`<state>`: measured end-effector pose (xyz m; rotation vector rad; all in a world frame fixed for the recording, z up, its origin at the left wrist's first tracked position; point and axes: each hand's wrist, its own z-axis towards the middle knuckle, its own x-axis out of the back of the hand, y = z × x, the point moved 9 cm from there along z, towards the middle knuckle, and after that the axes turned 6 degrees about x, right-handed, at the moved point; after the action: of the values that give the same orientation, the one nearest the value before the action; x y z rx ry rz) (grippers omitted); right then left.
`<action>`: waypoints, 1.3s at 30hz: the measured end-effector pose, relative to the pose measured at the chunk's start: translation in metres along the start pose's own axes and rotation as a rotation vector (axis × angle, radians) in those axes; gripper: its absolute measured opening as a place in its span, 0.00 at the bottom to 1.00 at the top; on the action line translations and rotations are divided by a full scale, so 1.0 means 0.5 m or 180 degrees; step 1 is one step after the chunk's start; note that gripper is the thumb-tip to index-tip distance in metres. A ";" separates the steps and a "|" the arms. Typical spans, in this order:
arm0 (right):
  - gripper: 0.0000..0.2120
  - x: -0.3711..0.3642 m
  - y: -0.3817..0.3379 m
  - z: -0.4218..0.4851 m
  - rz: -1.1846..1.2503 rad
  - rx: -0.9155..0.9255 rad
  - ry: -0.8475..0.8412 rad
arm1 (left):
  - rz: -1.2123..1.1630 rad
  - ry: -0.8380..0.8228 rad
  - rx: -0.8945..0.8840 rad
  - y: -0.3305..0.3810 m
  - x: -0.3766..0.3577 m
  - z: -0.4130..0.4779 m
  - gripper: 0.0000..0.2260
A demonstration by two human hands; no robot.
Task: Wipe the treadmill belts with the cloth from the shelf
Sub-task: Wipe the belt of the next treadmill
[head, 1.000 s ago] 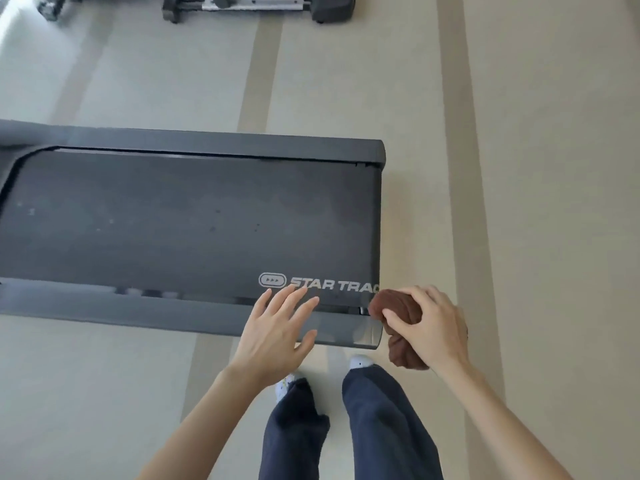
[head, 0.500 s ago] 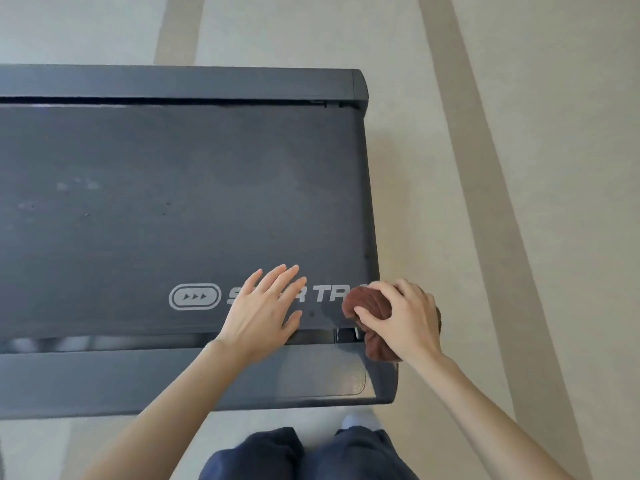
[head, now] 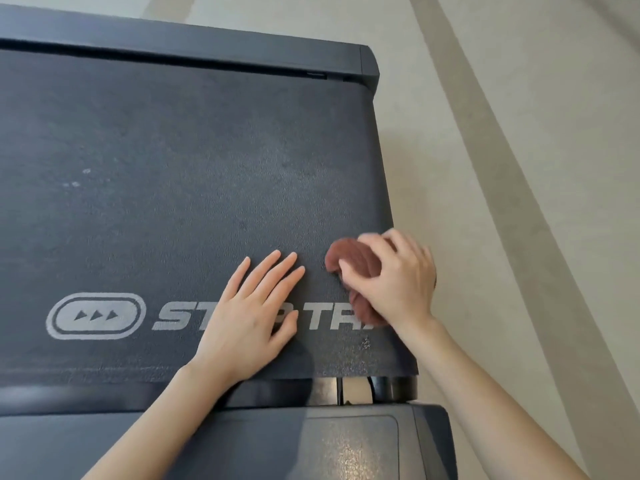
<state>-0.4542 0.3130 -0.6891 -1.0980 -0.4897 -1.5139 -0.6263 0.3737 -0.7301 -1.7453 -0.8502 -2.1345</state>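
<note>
Since the frame half a second back, both hands sit farther onto the treadmill belt (head: 173, 168), and the cloth (head: 349, 261) is clear of the near rail, on the belt just beside its right edge. The belt is a broad, flat, dark sheet with a fine pebbled grain, printed with a pale logo (head: 95, 316) and carrying a few pale specks (head: 79, 180). I judge it firm and grippy, so a wipe will drag rather than glide. The near side rail (head: 242, 441) is smooth, hard, faintly glossy plastic. My left hand (head: 249, 323) lies flat on the belt, fingers straight, holding nothing. My right hand (head: 398, 282) curls over the cloth, thumb and fingers bunching it. The cloth is a small brown wad, soft, light and limp. I judge it best held from above as a loose bundle under a pressing palm.
</note>
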 end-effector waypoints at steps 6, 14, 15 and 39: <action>0.21 -0.014 0.013 0.010 -0.0141 -0.0328 -0.0117 | -0.0007 0.0113 0.0148 -0.016 -0.001 -0.001 0.25; 0.17 0.069 -0.075 -0.157 -0.0077 0.0184 -0.0208 | -0.0032 0.0391 0.0625 -0.048 0.010 -0.007 0.27; 0.16 0.068 -0.078 -0.159 -0.0067 0.0228 -0.0195 | -0.0034 0.0386 0.0610 -0.049 0.009 -0.004 0.27; 0.18 -0.113 -0.005 0.183 -0.0474 0.0082 -0.0310 | -0.0186 0.0523 0.0763 -0.061 0.020 0.000 0.25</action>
<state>-0.4279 0.4174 -0.6922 -1.1396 -0.6689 -1.5836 -0.6453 0.3998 -0.7291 -1.4239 -1.0720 -2.0779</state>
